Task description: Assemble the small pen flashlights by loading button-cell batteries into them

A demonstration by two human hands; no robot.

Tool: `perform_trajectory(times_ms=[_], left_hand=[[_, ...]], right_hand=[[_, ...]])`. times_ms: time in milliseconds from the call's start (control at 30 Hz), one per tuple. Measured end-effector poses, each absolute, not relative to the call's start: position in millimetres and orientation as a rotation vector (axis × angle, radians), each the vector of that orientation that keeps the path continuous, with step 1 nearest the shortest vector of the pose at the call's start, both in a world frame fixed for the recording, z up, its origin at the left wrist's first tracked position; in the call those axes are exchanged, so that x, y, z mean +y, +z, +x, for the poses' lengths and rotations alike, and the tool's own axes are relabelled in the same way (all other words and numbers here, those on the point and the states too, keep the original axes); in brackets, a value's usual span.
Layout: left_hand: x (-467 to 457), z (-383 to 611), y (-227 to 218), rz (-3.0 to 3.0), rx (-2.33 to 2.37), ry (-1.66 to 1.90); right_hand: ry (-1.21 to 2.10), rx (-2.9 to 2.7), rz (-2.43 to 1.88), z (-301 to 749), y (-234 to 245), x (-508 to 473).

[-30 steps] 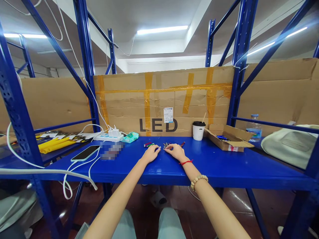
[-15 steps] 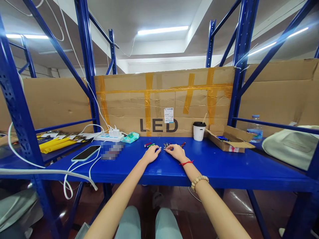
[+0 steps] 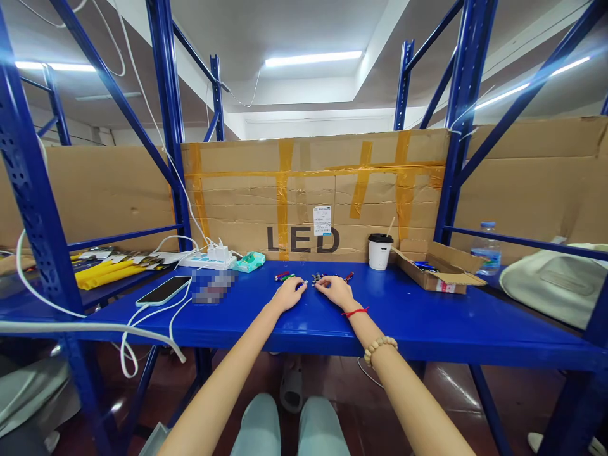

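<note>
Both of my hands rest on the blue shelf top (image 3: 418, 320) close together, knuckles up, fingers curled. My left hand (image 3: 287, 294) pinches a small blue and silver piece at its fingertips. My right hand (image 3: 335, 291) has its fingers bent over several tiny metal parts (image 3: 316, 277), and what it grips is too small to name. Just beyond the fingers lie small red and green pieces (image 3: 283, 276) and another red piece (image 3: 349, 276). A red string and a bead bracelet sit on my right wrist.
A paper coffee cup (image 3: 380, 251) and an open cardboard box (image 3: 439, 265) stand to the right, with a water bottle (image 3: 484, 249) and a white bag (image 3: 553, 282) beyond. A phone on a white cable (image 3: 164, 291), a power strip (image 3: 209, 259) and a tissue pack (image 3: 249, 261) lie left. Taped "LED" cardboard (image 3: 313, 190) backs the shelf.
Both hands stay in the same spot with only slight finger movement. The view has tilted a little and my knees show lower in the frame.
</note>
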State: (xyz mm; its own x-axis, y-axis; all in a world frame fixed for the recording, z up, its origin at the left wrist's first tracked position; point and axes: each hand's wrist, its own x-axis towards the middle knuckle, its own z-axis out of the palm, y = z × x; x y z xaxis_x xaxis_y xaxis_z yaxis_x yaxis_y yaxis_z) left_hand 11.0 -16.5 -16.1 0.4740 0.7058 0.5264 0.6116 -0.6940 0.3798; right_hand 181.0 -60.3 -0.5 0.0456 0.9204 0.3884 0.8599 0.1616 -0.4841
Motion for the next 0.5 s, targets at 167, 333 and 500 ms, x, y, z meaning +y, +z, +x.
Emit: perform_trajectory(times_ms=[167, 333, 500], left_hand=[[-19, 11, -14, 2.572, 1.137, 1.020], [-25, 12, -11, 2.556, 1.136, 1.018], [-28, 11, -10, 2.548, 1.185, 1.008]], right_hand=[[0.109, -1.805, -1.678, 182, -1, -60], [0.117, -1.796, -1.680, 183, -3, -59], [0.137, -1.754, -1.675, 183, -5, -57]])
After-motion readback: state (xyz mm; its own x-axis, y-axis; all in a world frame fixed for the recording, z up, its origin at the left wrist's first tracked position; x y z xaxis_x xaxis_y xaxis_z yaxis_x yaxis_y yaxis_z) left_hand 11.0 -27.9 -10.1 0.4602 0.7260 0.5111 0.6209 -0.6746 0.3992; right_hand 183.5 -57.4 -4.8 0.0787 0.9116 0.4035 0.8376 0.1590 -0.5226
